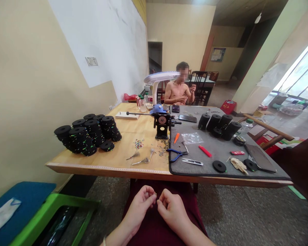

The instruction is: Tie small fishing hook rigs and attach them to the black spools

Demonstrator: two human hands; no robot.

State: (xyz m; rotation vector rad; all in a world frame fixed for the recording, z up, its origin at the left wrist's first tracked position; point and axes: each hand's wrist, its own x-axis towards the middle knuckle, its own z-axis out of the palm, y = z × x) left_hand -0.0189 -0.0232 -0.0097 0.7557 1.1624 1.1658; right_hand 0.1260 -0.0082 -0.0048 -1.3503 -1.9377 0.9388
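Observation:
Over my lap, just short of the table's front edge, my left hand (143, 204) is closed in a pinch, thumb against fingers. A tiny yellowish speck shows at its fingertips, too small to name. Close beside it, my right hand (173, 207) is also closed with its fingers curled; whatever it pinches is hidden. The hands are slightly apart. Nearest them on the wooden table (82, 166) lie several thin wire-looped tools (143, 160), a scatter of coloured beads (139, 143) and small metal bits (162, 150). Blue-handled pliers (175, 154) and thread snips (192, 162) rest on the grey mat (195, 171).
Stacks of black foam spools (88, 135) stand at left, more spools (219, 124) at right. A black dial-fronted device (161, 124) stands mid-table before a lamp (160, 78). A person (178, 90) sits across. A green stool (53, 205) is at lower left.

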